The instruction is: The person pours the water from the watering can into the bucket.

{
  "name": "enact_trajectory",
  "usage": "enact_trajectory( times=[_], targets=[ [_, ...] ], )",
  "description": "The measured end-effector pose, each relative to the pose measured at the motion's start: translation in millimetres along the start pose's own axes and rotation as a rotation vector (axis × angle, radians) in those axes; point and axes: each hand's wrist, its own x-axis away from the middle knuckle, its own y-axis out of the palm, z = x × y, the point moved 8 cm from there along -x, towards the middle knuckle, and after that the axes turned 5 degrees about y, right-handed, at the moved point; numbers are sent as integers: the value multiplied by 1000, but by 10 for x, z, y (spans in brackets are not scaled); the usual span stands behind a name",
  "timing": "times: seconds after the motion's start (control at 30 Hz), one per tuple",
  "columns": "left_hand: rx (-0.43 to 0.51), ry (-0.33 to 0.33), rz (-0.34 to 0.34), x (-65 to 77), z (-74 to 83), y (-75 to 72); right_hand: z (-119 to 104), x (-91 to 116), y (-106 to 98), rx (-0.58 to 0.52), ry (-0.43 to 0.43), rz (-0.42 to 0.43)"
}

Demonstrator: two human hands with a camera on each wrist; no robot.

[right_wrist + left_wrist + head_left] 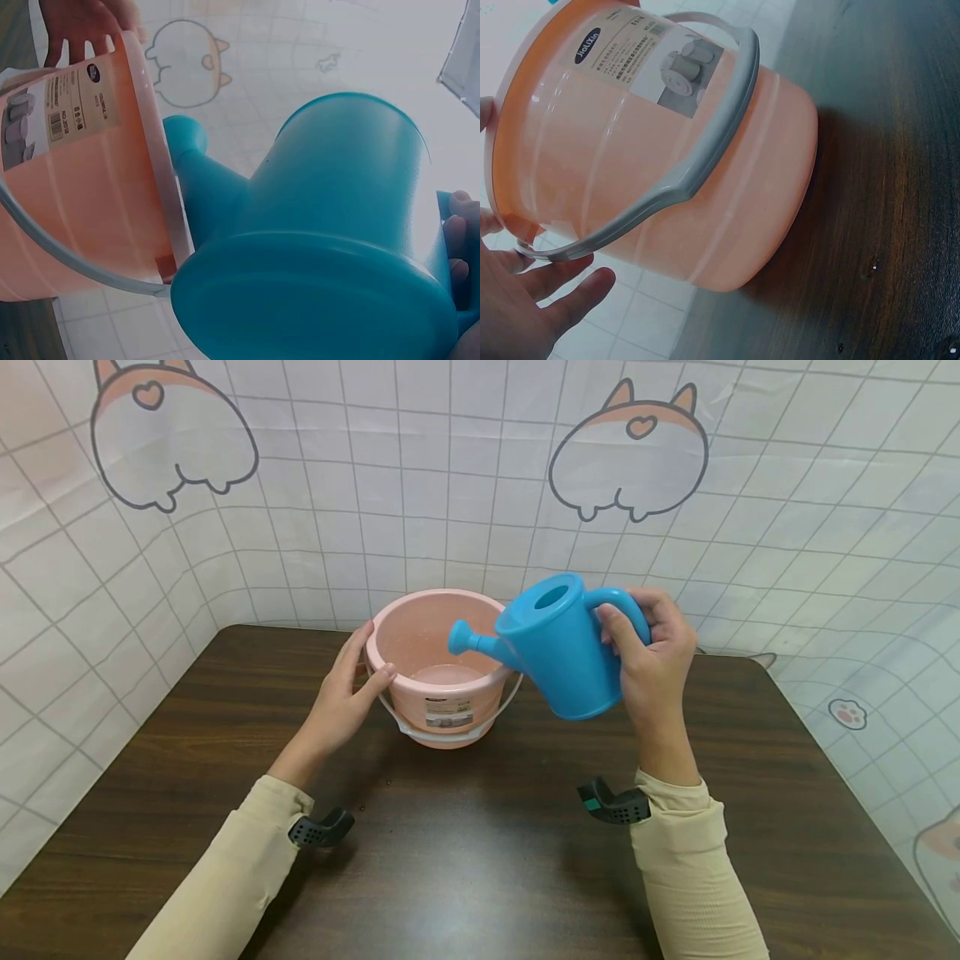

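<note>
A pink bucket (448, 714) stands upright on the table with a little clear liquid, apparently water, at its bottom. My left hand (341, 689) holds the left side of its rim, with the thumb at the front and the other fingers spread along the side. To the right, my right hand (660, 647) grips the handle of a blue watering can (562, 647). The can hangs above the table, tilted left, its spout reaching over the bucket's rim. No stream from the spout can be made out. In the right wrist view, the can's base (315, 300) hides part of the bucket.
The bucket's pale grey bail handle (697, 165) hangs down across its front, below a paper label (448, 712). Under everything lies a dark wooden table (465, 860) with small droplets near the left wrist. A white grid-patterned cloth (435, 493) rises behind and at the sides.
</note>
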Motion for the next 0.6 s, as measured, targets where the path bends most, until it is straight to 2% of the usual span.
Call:
enact_trajectory(
  times=[0.6],
  targets=[
    [-8,13,0,5,14,-6,-37,-6,-23,10,-2,8]
  ],
)
